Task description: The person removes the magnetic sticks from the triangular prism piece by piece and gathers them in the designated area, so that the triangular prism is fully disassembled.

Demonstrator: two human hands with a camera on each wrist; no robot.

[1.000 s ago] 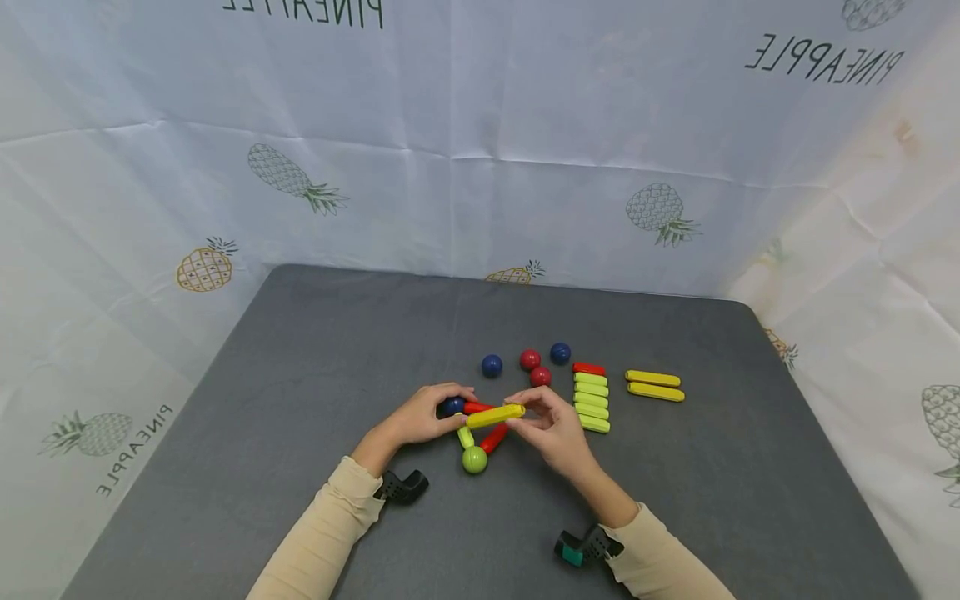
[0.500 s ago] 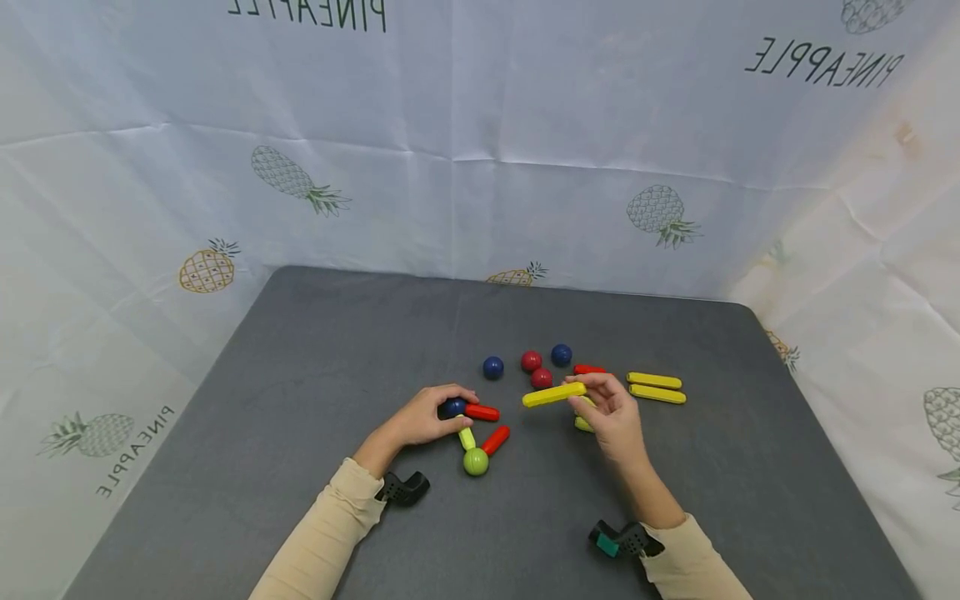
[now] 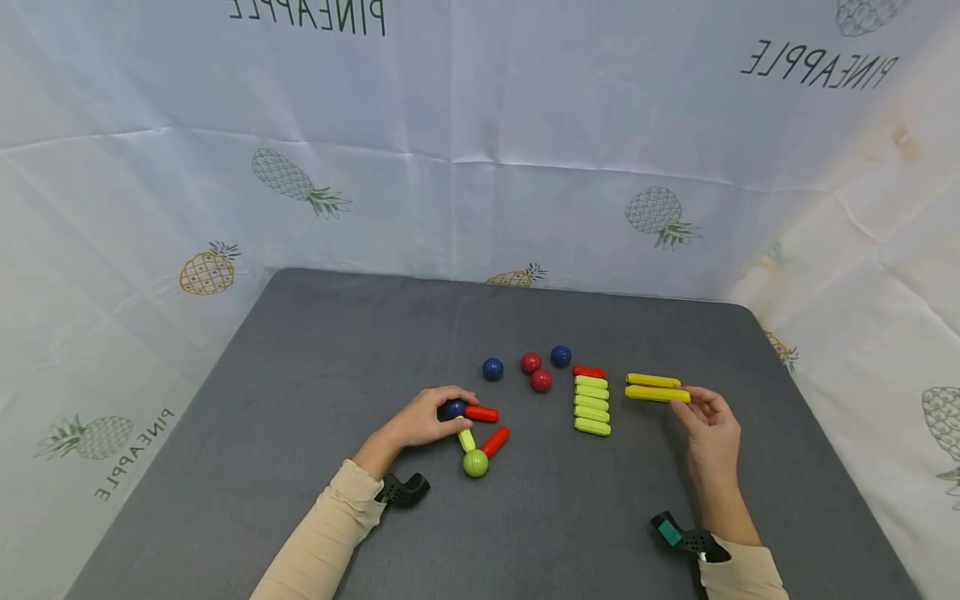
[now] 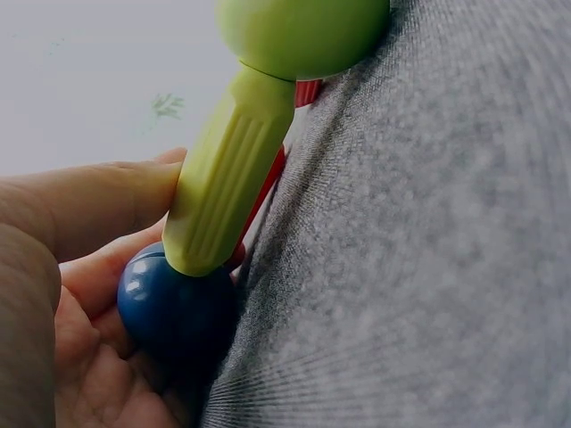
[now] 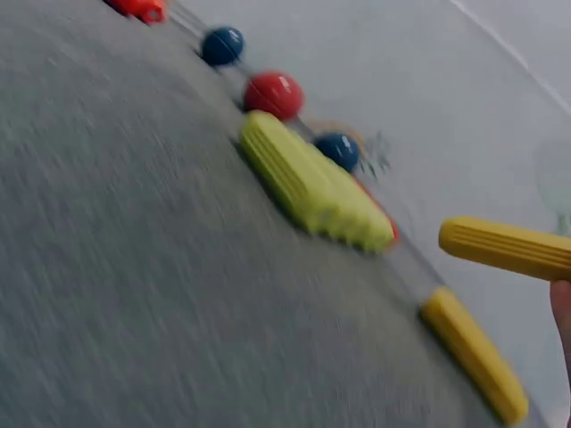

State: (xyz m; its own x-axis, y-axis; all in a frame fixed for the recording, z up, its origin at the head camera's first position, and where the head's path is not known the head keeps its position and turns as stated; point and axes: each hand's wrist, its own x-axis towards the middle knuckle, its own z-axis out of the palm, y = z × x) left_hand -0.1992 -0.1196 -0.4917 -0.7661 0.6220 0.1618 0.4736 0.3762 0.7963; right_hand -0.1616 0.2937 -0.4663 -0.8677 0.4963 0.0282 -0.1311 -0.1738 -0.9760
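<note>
My left hand (image 3: 423, 419) holds a dark blue ball (image 4: 174, 303) with its fingers curled round it. Its thumb lies against a yellow-green rod (image 4: 227, 178) that joins this ball to a green ball (image 3: 476, 463). One red rod (image 3: 482, 413) sticks out from the blue ball, another red rod (image 3: 496, 441) from the green ball. Over at the right, my right hand (image 3: 712, 433) pinches a yellow rod (image 5: 504, 248) by one end, raised off the table. Below it in the right wrist view lies a second yellow rod (image 5: 475, 355).
Several yellow-green rods (image 3: 592, 413) lie in a column under one red rod (image 3: 589, 372). Behind stand two red balls (image 3: 531, 362) and two blue balls (image 3: 492, 369), spaced apart. A pineapple-print cloth hangs behind the grey table (image 3: 360, 333).
My right hand has carried the yellow rod from beside the left hand rightward, over to the other yellow rods. The left hand stays in place on the blue ball.
</note>
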